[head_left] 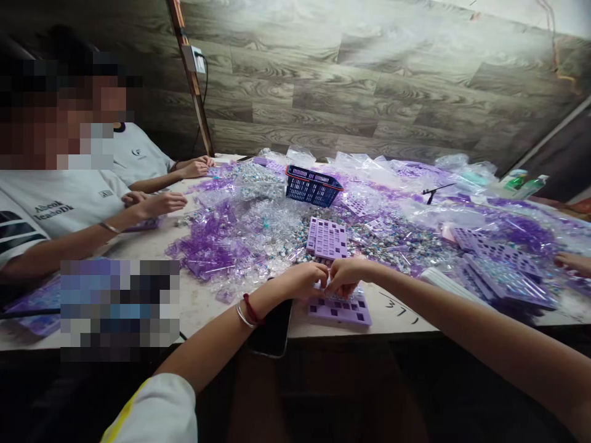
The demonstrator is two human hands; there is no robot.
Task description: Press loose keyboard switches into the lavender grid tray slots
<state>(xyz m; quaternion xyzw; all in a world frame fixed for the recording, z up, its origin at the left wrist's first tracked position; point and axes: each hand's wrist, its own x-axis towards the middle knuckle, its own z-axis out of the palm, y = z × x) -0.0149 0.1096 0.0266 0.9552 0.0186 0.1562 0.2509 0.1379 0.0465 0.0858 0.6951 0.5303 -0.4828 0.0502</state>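
My left hand (306,280) and my right hand (348,275) meet over a light purple tray (344,314) with square openings, lying near the table's front edge. The fingers of my left hand are curled together; what they hold, if anything, is too small to make out. Pointing down beside it, my right hand has its fingers pinched, and their tips are partly hidden. Clear pieces show under the hands on the tray. Just beyond them lie stacked purple grid panels (327,239). A black phone (272,329) rests under my left wrist, partly over the edge.
A dark blue basket (311,186) stands among heaps of small shiny pieces (388,240) and purple clear parts (207,246). Stacked filled trays (508,280) lie at right, near another person's hand (572,263). Two people sit at left, hands (161,203) over the table. Green-labelled bottles (529,184) stand far right.
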